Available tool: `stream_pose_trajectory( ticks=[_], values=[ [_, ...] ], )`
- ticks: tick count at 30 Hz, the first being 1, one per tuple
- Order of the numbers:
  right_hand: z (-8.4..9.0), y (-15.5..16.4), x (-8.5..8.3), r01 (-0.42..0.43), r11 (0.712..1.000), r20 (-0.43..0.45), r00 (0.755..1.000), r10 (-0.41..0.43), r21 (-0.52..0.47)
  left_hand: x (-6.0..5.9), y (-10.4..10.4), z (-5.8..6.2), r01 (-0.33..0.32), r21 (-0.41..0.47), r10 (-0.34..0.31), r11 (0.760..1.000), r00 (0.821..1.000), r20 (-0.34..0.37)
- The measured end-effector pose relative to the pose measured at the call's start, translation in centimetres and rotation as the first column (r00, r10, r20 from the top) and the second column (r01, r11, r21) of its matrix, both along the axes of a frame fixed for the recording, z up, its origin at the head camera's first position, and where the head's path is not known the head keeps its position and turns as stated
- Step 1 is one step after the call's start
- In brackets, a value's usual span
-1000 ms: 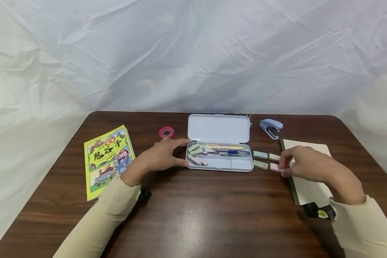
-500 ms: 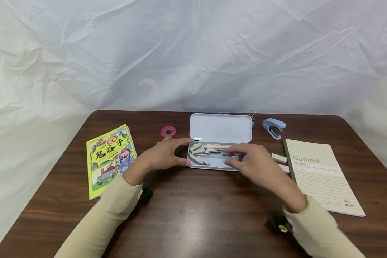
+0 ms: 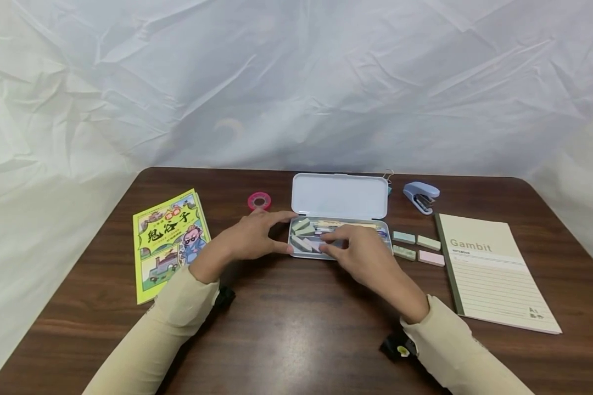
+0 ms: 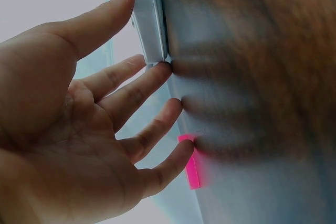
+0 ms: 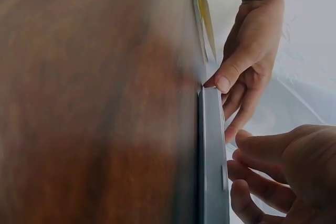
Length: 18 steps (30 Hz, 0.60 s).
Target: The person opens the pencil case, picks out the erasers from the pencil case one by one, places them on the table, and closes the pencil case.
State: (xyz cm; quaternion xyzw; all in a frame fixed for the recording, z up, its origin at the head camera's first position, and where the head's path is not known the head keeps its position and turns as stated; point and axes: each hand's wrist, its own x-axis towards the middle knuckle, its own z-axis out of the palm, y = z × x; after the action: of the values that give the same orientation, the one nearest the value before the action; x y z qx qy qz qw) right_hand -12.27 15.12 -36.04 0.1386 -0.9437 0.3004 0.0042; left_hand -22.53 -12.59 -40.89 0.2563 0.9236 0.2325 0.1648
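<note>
An open white pencil case [image 3: 348, 255] holds several pale erasers [image 3: 302, 227] at its left end and pens [image 3: 346, 224] behind. My left hand [image 3: 249, 237] touches the case's left end, thumb at the near corner and index finger at the far corner; its other fingers spread loosely in the left wrist view. My right hand [image 3: 363, 252] is over the case, thumb and index fingertips apart, right beside a pinkish eraser [image 3: 315, 245]. Nothing shows between the right fingers in the right wrist view. The right hand hides part of the pens and the right-hand compartments.
To the right of the case lie a blue eraser [image 3: 404, 237], a white eraser [image 3: 428, 242], a green eraser [image 3: 404, 253] and a pink eraser [image 3: 431, 258]. Around them are a notebook [image 3: 496, 269], a stapler [image 3: 421, 196], a tape roll [image 3: 259, 201] and a yellow book [image 3: 170, 241].
My right hand has left the pink eraser beside the notebook and moved left over the case, to the erasers there. My left hand stays at the case's end.
</note>
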Motion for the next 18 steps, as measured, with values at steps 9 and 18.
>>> stream_pose_trajectory(
  ticks=[9,18],
  values=[
    [-0.9,-0.3,-0.5,-0.057,0.998,-0.005,0.998,0.057,-0.005,-0.1,-0.2,-0.2,0.004,0.008,-0.004,1.0,1.0,-0.005],
    [-1.2,-0.3,-0.8,-0.056,0.998,0.018,0.998,0.057,-0.029,-0.6,-0.2,-0.9,0.009,-0.01,-0.009,1.0,1.0,-0.01]
  ],
)
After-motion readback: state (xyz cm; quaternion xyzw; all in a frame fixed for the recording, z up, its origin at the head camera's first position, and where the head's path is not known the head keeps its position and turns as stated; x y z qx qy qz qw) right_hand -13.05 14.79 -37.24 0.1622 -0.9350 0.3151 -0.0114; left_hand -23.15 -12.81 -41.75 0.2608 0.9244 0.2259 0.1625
